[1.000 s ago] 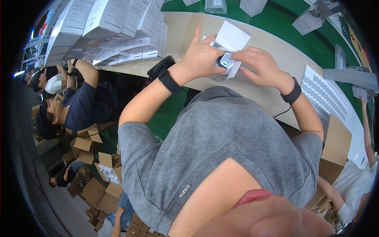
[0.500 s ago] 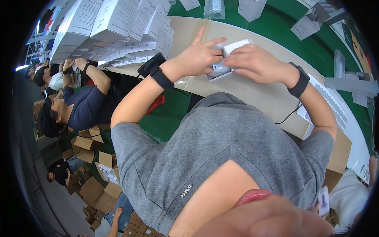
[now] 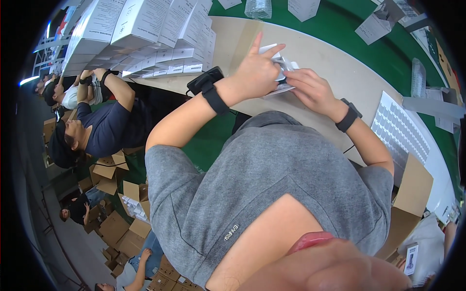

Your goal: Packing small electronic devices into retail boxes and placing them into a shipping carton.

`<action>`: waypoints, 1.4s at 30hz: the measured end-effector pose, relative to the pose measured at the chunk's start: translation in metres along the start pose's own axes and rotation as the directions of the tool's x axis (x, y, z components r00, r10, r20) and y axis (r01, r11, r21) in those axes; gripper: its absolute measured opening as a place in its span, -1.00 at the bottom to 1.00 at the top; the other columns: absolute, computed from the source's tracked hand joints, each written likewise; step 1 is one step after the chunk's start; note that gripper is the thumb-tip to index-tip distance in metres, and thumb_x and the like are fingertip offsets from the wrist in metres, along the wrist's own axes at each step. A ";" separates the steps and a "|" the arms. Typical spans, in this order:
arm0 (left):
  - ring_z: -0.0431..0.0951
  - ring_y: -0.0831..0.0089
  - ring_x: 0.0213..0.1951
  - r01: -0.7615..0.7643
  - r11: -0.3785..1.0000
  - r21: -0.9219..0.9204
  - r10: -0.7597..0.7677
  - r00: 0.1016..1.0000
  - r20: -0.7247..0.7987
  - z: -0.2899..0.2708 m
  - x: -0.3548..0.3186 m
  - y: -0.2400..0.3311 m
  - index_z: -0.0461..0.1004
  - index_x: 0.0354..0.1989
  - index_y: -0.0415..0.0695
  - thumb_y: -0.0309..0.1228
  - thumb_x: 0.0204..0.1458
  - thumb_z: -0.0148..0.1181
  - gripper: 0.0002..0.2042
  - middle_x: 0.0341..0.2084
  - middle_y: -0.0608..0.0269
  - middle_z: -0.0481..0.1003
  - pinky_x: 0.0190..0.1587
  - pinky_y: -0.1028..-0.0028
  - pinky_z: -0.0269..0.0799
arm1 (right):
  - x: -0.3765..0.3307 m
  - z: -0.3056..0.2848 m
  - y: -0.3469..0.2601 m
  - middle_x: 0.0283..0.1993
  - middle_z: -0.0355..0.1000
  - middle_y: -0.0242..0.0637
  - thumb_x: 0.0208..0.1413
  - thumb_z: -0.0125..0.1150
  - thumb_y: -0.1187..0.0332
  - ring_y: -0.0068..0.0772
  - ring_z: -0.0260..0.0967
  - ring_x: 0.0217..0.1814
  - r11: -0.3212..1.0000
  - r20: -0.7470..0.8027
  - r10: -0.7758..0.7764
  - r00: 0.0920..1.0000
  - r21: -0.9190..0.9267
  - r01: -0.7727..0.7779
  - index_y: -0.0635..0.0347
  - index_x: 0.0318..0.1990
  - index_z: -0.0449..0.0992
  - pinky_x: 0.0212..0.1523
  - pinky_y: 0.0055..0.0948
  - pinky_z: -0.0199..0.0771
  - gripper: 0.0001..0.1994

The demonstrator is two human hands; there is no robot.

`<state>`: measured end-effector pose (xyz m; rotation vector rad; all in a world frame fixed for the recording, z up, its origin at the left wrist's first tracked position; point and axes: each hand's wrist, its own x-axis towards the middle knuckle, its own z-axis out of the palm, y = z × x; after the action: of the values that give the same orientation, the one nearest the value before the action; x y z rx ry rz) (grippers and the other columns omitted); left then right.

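A small white box point(image 3: 280, 90) is between my hands over the table, tilted, with pale contents partly showing in its opening. My left hand point(image 3: 259, 72) closes on its left side; two fingers stick out away from the box while the others curl against it. From the right, my right hand point(image 3: 313, 91) pinches the box's edge with bent fingers. Much of the box is hidden behind my fingers, and what exactly lies inside is too covered to make out.
Stacked white boxes point(image 3: 160, 36) stand at the left on the beige table point(image 3: 335, 56). A sheet of white labels point(image 3: 400, 128) lies at the right, above an open cardboard carton point(image 3: 410, 194). Bubble-wrapped items and white boxes sit on the green surface beyond. A co-worker point(image 3: 104, 128) is at the left.
My right hand has drawn inward and lower along the box, its forearm swinging left. My left hand has shifted slightly right, and the box is now tilted and more covered.
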<state>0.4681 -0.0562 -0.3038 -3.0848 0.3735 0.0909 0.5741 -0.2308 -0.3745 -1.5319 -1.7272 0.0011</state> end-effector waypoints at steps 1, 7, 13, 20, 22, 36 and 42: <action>0.23 0.33 0.14 -0.001 1.000 0.005 0.001 1.000 0.005 0.000 -0.004 -0.005 0.47 -0.49 -0.19 -0.35 -0.33 0.24 -0.79 -0.26 0.18 0.48 0.21 -0.15 -0.28 | 0.002 0.000 0.001 -0.02 0.35 -0.25 -0.21 0.22 0.49 -0.18 0.28 -0.10 0.999 0.002 -0.042 0.999 -0.034 0.042 0.19 -0.16 0.44 -0.15 -0.41 0.38 -0.66; 0.21 0.24 0.16 -0.125 0.927 -0.354 0.054 0.977 -0.205 -0.005 -0.043 -0.030 0.48 -0.42 -0.24 -0.34 -0.31 0.27 -0.73 -0.19 0.04 0.46 0.21 -0.14 -0.34 | 0.016 -0.011 -0.023 -0.04 0.37 -0.28 -0.20 0.23 0.42 -0.20 0.29 -0.21 0.985 0.070 -0.146 0.987 -0.082 0.152 0.23 -0.23 0.45 -0.11 -0.30 0.34 -0.72; 0.17 0.08 0.18 -0.086 0.914 -0.397 -0.047 0.949 -0.312 -0.063 -0.071 -0.016 0.49 -0.33 -0.28 -0.32 -0.31 0.29 -0.65 -0.24 0.02 0.47 0.20 -0.12 -0.27 | 0.065 -0.057 -0.064 -0.11 0.38 -0.31 -0.26 0.25 0.33 -0.25 0.24 -0.22 0.932 -0.100 -0.360 0.928 -0.093 0.352 0.23 -0.29 0.46 -0.07 -0.19 0.27 -0.70; 0.19 -0.05 0.15 -0.090 0.768 -0.635 -0.309 0.815 -0.489 -0.076 -0.087 0.007 0.50 -0.28 -0.29 -0.28 -0.32 0.28 -0.60 -0.42 0.06 0.51 0.16 -0.11 -0.12 | 0.089 -0.092 -0.101 -0.22 0.37 -0.33 -0.31 0.24 0.36 -0.26 0.21 -0.19 0.937 -0.063 -0.348 0.936 0.010 0.349 0.23 -0.35 0.45 -0.04 -0.16 0.23 -0.73; 0.20 -0.04 0.14 -0.092 0.799 -0.594 -0.262 0.836 -0.483 -0.078 -0.089 0.003 0.50 -0.28 -0.28 -0.28 -0.32 0.27 -0.60 -0.42 0.07 0.51 0.16 -0.11 -0.12 | 0.089 -0.096 -0.102 -0.20 0.35 -0.31 -0.31 0.25 0.36 -0.25 0.22 -0.17 0.958 0.035 -0.279 0.960 0.072 0.276 0.24 -0.29 0.43 -0.04 -0.19 0.22 -0.67; 0.30 0.13 0.03 -0.030 0.868 -0.495 -0.145 0.939 -0.311 -0.007 -0.001 -0.002 0.44 -0.21 -0.22 -0.38 -0.26 0.20 -0.64 -0.32 0.19 0.47 0.17 -0.08 -0.15 | 0.064 -0.038 -0.001 -0.21 0.30 -0.13 -0.33 0.32 0.34 -0.14 0.27 -0.12 0.983 0.289 0.080 0.954 -0.179 -0.028 0.27 -0.26 0.34 -0.16 -0.33 0.33 -0.59; 0.14 0.19 0.16 -0.275 0.177 -0.945 -0.652 0.686 -0.322 0.066 -0.001 0.006 -0.06 0.19 -0.17 -0.39 -0.23 0.23 -0.23 0.10 0.08 0.13 0.21 0.11 -0.09 | 0.045 -0.042 0.011 -0.29 0.28 -0.15 -0.28 0.27 0.35 -0.16 0.29 -0.19 0.972 0.310 0.191 0.931 -0.192 -0.135 0.30 -0.35 0.32 -0.27 -0.29 0.37 -0.67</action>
<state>0.4623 -0.0596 -0.3695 -4.2274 -0.4255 -1.6494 0.6094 -0.2109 -0.3266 -1.8827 -1.8870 0.2116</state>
